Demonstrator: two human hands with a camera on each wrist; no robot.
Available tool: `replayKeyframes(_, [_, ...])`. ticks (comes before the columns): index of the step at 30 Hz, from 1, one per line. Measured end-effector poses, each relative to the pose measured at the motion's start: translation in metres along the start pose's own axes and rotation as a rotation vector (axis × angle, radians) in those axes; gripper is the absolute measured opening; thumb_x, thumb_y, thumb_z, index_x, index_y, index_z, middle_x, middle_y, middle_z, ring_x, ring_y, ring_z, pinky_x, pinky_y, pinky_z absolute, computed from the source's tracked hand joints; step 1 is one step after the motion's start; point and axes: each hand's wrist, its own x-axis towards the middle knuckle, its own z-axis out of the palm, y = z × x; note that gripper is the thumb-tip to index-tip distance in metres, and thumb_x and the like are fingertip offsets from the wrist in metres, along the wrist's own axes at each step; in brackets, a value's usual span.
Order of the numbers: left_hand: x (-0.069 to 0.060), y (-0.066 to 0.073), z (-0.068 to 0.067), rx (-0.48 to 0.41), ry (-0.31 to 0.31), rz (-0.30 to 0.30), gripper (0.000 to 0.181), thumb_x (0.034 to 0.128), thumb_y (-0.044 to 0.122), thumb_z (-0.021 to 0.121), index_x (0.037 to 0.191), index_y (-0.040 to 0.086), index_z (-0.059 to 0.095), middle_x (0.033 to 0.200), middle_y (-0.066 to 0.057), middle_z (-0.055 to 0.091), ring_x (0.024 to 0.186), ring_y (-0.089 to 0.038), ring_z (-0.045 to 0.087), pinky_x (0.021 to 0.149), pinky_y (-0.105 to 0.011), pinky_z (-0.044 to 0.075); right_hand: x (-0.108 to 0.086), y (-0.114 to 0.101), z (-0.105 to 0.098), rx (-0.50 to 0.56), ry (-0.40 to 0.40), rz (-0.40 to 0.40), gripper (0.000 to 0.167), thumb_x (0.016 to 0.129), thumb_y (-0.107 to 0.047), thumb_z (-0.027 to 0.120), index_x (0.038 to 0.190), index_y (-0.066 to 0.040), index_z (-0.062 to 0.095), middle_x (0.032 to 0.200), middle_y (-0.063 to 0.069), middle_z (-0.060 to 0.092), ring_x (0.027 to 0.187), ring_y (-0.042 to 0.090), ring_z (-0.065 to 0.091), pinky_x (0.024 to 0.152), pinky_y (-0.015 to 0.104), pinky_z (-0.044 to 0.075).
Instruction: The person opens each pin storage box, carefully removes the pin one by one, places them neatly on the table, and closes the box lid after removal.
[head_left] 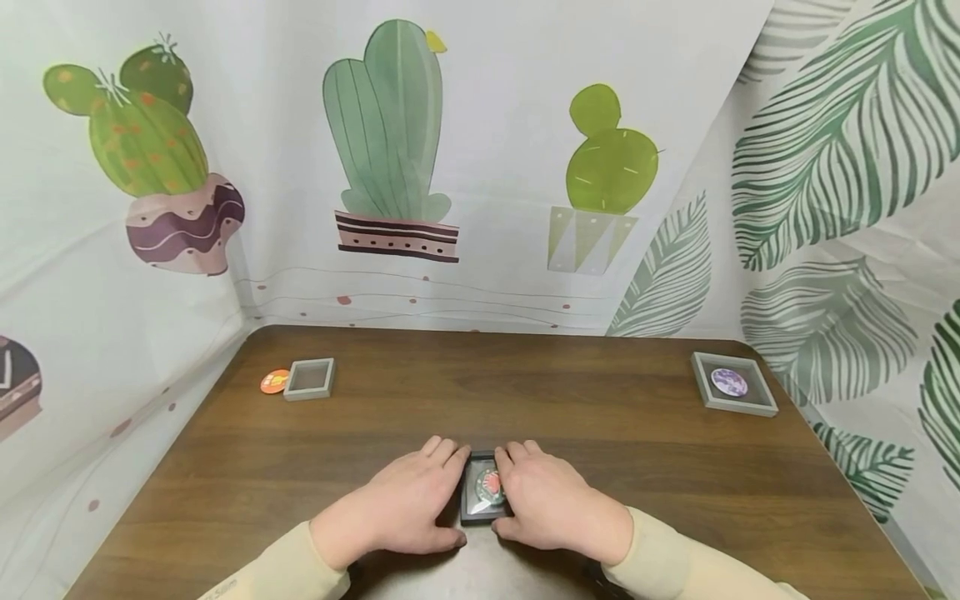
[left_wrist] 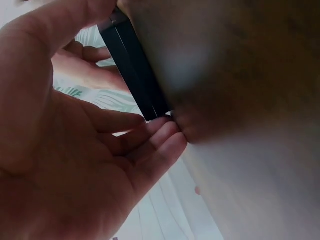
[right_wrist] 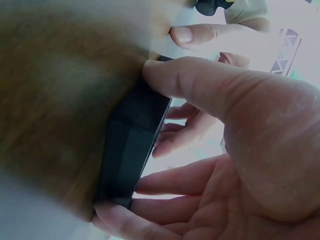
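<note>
A black square display frame with a clear window lies on the table before me. Inside it shows a round badge with a green rim and a red middle, partly covered by my right hand. My right hand grips the frame's right side, its thumb at the near edge and fingers at the far edge. My left hand is at the left side. Its fingertips touch the far corner, while its thumb lies just off the near corner.
At the back left stands a small grey frame, with an orange round badge beside it. A larger grey frame at the back right holds a purple round badge. Behind the brown table hangs a printed cloth.
</note>
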Motion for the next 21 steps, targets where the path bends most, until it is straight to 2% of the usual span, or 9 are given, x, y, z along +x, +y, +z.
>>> replayKeyframes(6, [0.0004, 0.0029, 0.0006, 0.028, 0.008, -0.017, 0.104, 0.0847, 0.059, 0.086, 0.153, -0.012, 0.055, 0.142, -0.019, 0.062, 0.129, -0.028, 0.056, 0.109, -0.04, 0.056, -0.0003, -0.0017, -0.0016, -0.004, 0.018, -0.009, 0.088, 0.084, -0.049, 0.089, 0.145, 0.01, 0.065, 0.139, 0.023, 0.069, 0.125, 0.035, 0.066, 0.101, 0.047, 0.061])
replayKeyframes(13, [0.0033, 0.0064, 0.0006, 0.059, 0.035, -0.015, 0.097, 0.0866, 0.056, 0.085, 0.149, -0.013, 0.058, 0.138, -0.02, 0.064, 0.125, -0.028, 0.058, 0.105, -0.04, 0.058, -0.0019, -0.0038, -0.0003, 0.006, 0.037, 0.001, 0.088, 0.082, -0.046, 0.09, 0.144, 0.011, 0.065, 0.138, 0.023, 0.069, 0.121, 0.035, 0.066, 0.094, 0.047, 0.063])
replayKeyframes(21, [0.0037, 0.009, 0.0007, 0.094, 0.043, -0.032, 0.093, 0.0858, 0.054, 0.084, 0.147, -0.012, 0.06, 0.136, -0.02, 0.065, 0.124, -0.028, 0.059, 0.102, -0.04, 0.059, -0.0011, -0.0029, 0.0018, -0.01, 0.045, -0.028, 0.086, 0.085, -0.047, 0.088, 0.143, 0.011, 0.065, 0.137, 0.023, 0.07, 0.12, 0.034, 0.067, 0.098, 0.045, 0.062])
